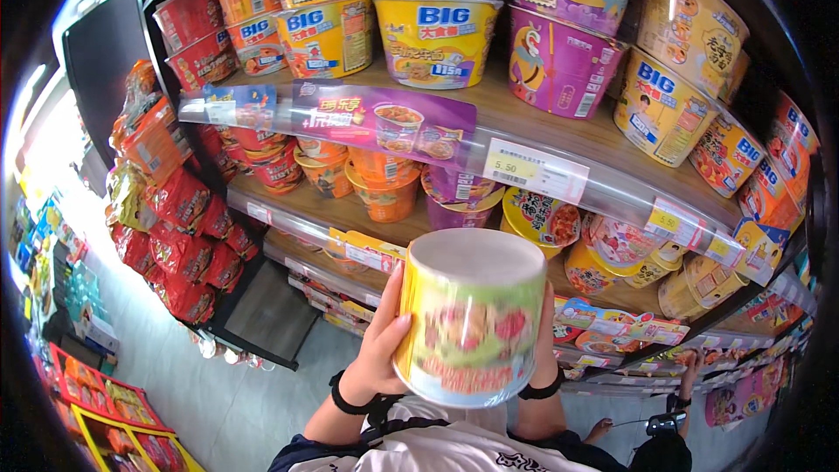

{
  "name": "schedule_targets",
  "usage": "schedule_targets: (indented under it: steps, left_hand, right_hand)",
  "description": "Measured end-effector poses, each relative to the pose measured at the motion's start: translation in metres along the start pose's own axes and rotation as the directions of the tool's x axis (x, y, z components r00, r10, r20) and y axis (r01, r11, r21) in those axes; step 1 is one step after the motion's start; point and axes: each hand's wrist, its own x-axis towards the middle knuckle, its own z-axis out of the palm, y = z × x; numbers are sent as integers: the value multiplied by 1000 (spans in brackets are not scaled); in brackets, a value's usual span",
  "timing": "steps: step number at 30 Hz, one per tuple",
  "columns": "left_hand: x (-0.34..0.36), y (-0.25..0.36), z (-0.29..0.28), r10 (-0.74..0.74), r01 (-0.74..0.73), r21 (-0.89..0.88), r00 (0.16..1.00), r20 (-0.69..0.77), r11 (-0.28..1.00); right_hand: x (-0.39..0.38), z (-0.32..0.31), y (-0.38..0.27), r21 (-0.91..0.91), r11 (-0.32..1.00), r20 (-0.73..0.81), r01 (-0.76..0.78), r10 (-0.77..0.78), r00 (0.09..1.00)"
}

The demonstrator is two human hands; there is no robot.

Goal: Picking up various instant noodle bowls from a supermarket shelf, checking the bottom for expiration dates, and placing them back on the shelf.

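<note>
Right in front of my chest is a large instant noodle tub [472,332], green and yellow with red print that is blurred. Its plain white round end faces up. My left hand [377,345] is closed on the tub's left side, with the fingers pressed against the wall. My right hand [548,350] grips the opposite side and is mostly hidden behind the tub. Each wrist wears a black band. Just beyond the tub, a yellow noodle tub [530,225] and purple noodle tubs [456,185] sit on a middle shelf.
A rack with stacked noodle tubs [437,39] and a clear-fronted shelf edge [603,188] curves around ahead. Red noodle packets [179,249] hang at the left. Another person's arm [688,376] reaches toward the lower shelves at right. Yellow-and-red bins [114,411] stand lower left.
</note>
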Motion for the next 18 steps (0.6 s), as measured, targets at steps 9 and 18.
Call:
schedule_targets:
  steps: [9, 18]
  left_hand:
    - [-31, 10, -33, -138, 165, 391, 986, -95, 906]
    - [-22, 16, -29, -42, 61, 359, 997, -60, 931]
  right_hand:
    - [-13, 9, 25, -102, 934, 104, 342, -332, 938]
    - [20, 32, -8, -104, 643, 94, 759, -753, 651]
